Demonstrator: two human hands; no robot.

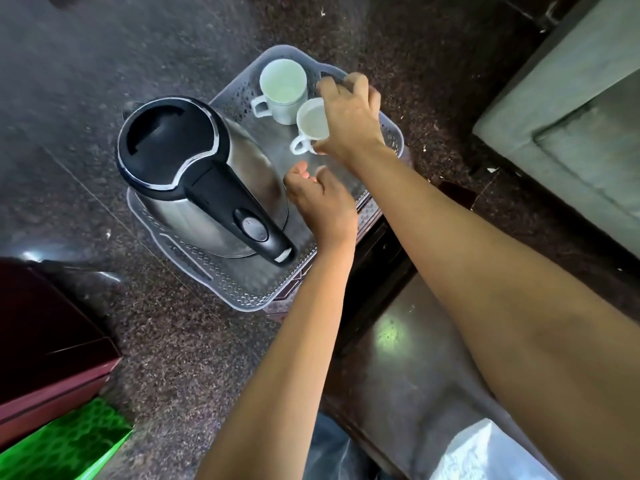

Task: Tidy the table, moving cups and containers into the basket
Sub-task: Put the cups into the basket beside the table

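Note:
A clear perforated plastic basket (239, 289) sits on the speckled floor. Inside it stands a steel electric kettle (180, 157) with a black lid and handle. A white cup (282, 86) stands upright in the basket's far corner. My right hand (349, 116) is shut on a second white cup (311, 124), held just beside the first one, over the basket's right side, its handle pointing towards me. My left hand (322, 202) hovers over the basket to the right of the kettle's handle, fingers loosely curled and holding nothing.
A dark glossy table (408, 358) lies under my arms at the lower right. A grey sofa (571, 116) stands at the right. A maroon box (45, 341) and a green bag (69, 441) sit at the lower left.

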